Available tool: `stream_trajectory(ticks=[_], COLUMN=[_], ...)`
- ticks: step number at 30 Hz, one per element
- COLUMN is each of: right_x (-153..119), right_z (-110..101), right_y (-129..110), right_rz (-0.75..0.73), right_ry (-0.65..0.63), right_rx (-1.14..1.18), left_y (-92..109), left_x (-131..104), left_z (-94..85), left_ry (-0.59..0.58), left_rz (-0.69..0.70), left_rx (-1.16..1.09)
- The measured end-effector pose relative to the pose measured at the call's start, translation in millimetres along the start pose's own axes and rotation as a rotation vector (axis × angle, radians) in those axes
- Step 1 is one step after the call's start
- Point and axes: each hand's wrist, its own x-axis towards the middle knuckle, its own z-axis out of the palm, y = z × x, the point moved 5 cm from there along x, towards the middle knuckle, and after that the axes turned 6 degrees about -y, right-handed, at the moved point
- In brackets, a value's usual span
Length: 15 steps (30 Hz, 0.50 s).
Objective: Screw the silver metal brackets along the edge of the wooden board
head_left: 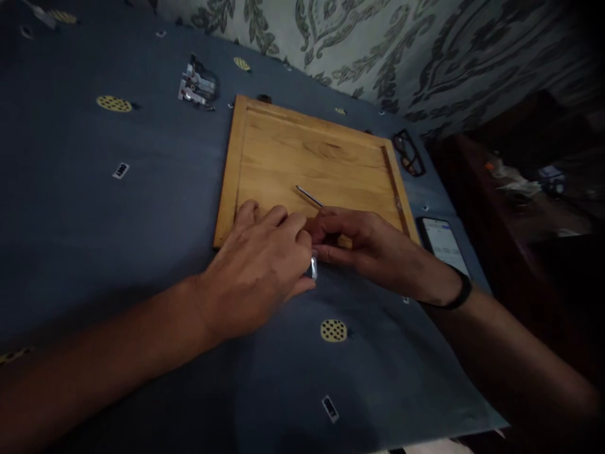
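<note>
My left hand [265,265] is curled over the near edge of a wooden tray-like board [314,145]. A small shiny piece [312,268] shows between its thumb and fingers; most of it is hidden, so its kind is unclear. My right hand [363,243], with a dark band on the wrist, meets the left one with its fingertips pinched together. What those fingers hold is hidden. A thin metal rod [309,196] sticks out from behind the right hand over the board. Whether it lies there or is held, I cannot tell.
On the blue patterned tablecloth [155,208], a clear and metallic mechanical part [197,85] sits at the back left. Black-framed glasses [409,153] and a lit phone [444,243] lie right of the board. A patterned wall covering [350,44] borders the back.
</note>
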Motion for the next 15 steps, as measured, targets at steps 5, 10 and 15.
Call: stream_trajectory(ticks=[5,10,15], right_x=[-1.9,-3.6,-7.5], right_z=[0.9,2.0,2.9], right_y=[3.0,5.3,3.1], right_rz=[0.015,-0.017,-0.054], right_ry=[0.036,0.118,0.200], right_rx=[0.039,0.085,0.090], left_y=[-0.1,-0.4,-0.8], left_x=[0.2,0.7,0.6], left_z=[0.6,0.6,0.2], left_ry=[-0.017,-0.022,-0.018], left_rz=[-0.007,-0.011,-0.001], left_rx=[0.004,0.013,0.008])
